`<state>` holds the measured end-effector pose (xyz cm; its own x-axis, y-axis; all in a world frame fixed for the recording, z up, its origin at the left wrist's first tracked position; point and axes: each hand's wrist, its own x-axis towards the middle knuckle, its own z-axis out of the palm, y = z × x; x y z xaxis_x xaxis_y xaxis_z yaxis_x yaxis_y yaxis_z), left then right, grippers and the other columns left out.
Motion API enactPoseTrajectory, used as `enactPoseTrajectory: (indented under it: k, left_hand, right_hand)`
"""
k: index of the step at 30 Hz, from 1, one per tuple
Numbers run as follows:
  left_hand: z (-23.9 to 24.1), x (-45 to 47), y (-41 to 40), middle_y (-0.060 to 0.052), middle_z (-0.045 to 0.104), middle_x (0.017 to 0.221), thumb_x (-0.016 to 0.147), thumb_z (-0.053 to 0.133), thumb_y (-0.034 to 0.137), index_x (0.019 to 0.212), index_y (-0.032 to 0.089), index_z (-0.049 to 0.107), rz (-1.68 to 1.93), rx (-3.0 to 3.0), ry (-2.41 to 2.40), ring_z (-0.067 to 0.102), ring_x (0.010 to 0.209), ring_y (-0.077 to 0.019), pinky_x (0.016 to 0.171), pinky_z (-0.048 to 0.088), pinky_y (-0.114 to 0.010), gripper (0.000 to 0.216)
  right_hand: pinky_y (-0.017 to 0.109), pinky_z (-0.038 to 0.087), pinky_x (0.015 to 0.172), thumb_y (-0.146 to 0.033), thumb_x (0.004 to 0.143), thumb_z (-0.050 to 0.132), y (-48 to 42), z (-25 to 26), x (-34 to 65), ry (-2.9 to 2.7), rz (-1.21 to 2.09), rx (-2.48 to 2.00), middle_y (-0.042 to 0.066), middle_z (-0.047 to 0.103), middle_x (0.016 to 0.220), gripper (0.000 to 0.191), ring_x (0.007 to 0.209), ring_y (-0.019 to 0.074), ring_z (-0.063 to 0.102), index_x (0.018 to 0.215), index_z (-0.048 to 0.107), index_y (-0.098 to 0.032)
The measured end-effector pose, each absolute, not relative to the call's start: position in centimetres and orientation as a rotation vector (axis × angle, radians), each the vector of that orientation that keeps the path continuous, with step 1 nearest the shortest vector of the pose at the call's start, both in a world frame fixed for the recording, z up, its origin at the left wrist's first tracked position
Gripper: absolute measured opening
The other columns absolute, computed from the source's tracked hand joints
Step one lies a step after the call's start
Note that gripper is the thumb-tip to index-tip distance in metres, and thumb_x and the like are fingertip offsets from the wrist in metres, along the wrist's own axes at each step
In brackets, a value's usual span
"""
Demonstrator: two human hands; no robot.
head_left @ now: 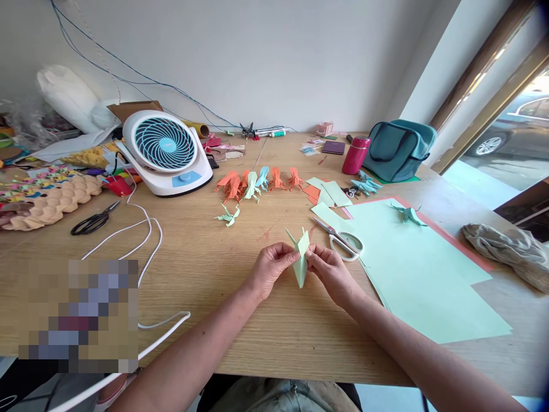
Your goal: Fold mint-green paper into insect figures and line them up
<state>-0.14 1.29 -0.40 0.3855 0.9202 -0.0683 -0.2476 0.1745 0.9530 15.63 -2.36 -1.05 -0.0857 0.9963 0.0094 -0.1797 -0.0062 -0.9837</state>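
Observation:
A pale green folded paper figure, with narrow points sticking up and one long point hanging down, is held upright above the table. My left hand pinches its left side between thumb and fingers. On the opposite side, my right hand grips its edge the same way. White-handled scissors lie just beyond my right hand. Past my hands stands a row of finished folded paper insects in orange, green and blue, with a single green one nearer to me.
Large pale green sheets cover the right side, bearing a teal paper insect. A white fan, black scissors and a white cable occupy the left. A red bottle and teal bag stand at the back right.

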Motion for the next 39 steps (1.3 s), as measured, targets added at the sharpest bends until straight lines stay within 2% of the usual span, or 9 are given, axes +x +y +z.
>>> enactPoseTrajectory:
  k: [5,14,18,21,27,33,39]
  left_hand:
    - [-0.5,-0.2,1.5,0.001,0.063,0.067,0.065,0.084,0.039,0.067,0.014,0.068,1.045,1.160,0.881,0.052,0.067,-0.0112,0.068,0.039,-0.024,0.030]
    - [-0.4,-0.2,1.6,-0.001,0.066,0.068,0.064,0.084,0.040,0.068,0.014,0.071,1.031,1.153,0.876,0.053,0.066,-0.0109,0.067,0.040,-0.023,0.030]
    - [-0.3,-0.3,1.7,0.002,0.060,0.060,0.061,0.086,0.042,0.063,0.014,0.069,1.007,1.121,0.874,0.046,0.057,-0.0080,0.057,0.036,-0.022,0.033]
    - [-0.2,-0.4,1.8,0.003,0.059,0.059,0.058,0.088,0.044,0.069,0.015,0.071,0.963,1.100,0.885,0.042,0.052,-0.0056,0.050,0.031,-0.020,0.035]
    - [0.2,-0.7,1.9,-0.004,0.067,0.073,0.056,0.089,0.044,0.079,0.014,0.072,0.852,1.080,0.885,0.058,0.060,-0.0110,0.048,0.039,-0.020,0.042]
    - [-0.5,-0.5,1.7,0.006,0.046,0.052,0.056,0.089,0.045,0.064,0.014,0.066,0.929,1.044,0.906,0.033,0.045,-0.0035,0.042,0.021,-0.019,0.039]
    - [-0.3,-0.7,2.1,0.007,0.042,0.051,0.057,0.089,0.041,0.058,0.014,0.059,1.106,0.917,0.855,0.031,0.047,-0.0032,0.045,0.018,-0.020,0.041]
  right_hand:
    - [0.028,0.040,0.063,-0.057,0.078,0.071,-2.1,-0.7,15.7,-1.193,1.234,-1.088,0.001,0.054,0.072,0.038,0.066,0.0149,0.044,0.077,0.063,-0.020]
    - [0.029,0.040,0.062,-0.056,0.076,0.072,-2.0,-0.6,15.7,-1.168,1.250,-1.099,0.000,0.056,0.071,0.037,0.064,0.0143,0.046,0.075,0.063,-0.020]
    - [0.029,0.040,0.061,-0.054,0.074,0.074,-2.0,-0.5,15.7,-1.157,1.228,-1.098,0.000,0.058,0.072,0.035,0.063,0.0143,0.046,0.080,0.065,-0.020]
    - [0.029,0.041,0.060,-0.053,0.074,0.074,-1.9,-0.7,15.8,-1.154,1.184,-1.113,0.001,0.060,0.075,0.035,0.063,0.0146,0.048,0.080,0.065,-0.021]
    - [0.032,0.046,0.065,-0.049,0.082,0.069,-1.7,-1.8,16.0,-1.244,1.031,-1.188,0.005,0.067,0.081,0.029,0.071,0.0190,0.058,0.085,0.065,-0.021]
    - [0.033,0.046,0.064,-0.049,0.087,0.066,-2.0,-2.1,15.8,-1.360,0.996,-1.193,0.006,0.068,0.084,0.028,0.071,0.0197,0.058,0.087,0.066,-0.021]
    - [0.029,0.038,0.056,-0.046,0.086,0.067,-2.1,-2.0,15.9,-1.429,1.043,-1.175,0.001,0.059,0.077,0.026,0.063,0.0152,0.049,0.092,0.063,-0.021]
